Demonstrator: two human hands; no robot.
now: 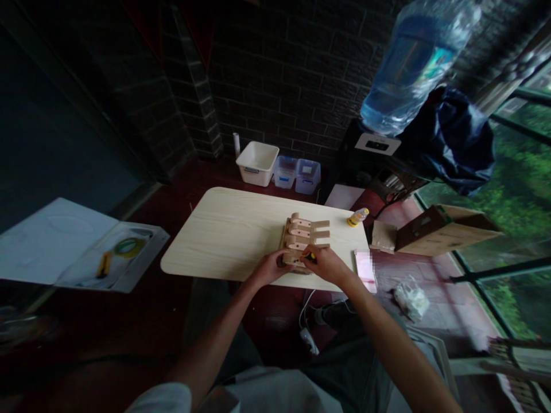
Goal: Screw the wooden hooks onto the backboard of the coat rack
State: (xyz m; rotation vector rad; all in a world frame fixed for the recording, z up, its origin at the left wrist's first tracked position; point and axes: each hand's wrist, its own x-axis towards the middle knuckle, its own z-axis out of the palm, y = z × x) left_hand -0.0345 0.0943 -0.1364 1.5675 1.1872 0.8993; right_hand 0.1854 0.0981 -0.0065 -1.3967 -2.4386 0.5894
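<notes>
On the pale table lies a wooden assembly: several rounded blocks with dark holes, in a row, with flat strips sticking out to the right. My left hand is closed on its near left corner, thumb and fingers around the edge. In my right hand is a small yellow-and-black screwdriver, gripped by the fingertips at the nearest block. Its tip points left toward the holes; whether it sits in a screw is too small to tell.
A small bottle with a yellow cap stands at the table's far right, and a pink-white phone-like slab lies at the right edge. Left is an open white case. Bins, a water dispenser and a cardboard box stand beyond.
</notes>
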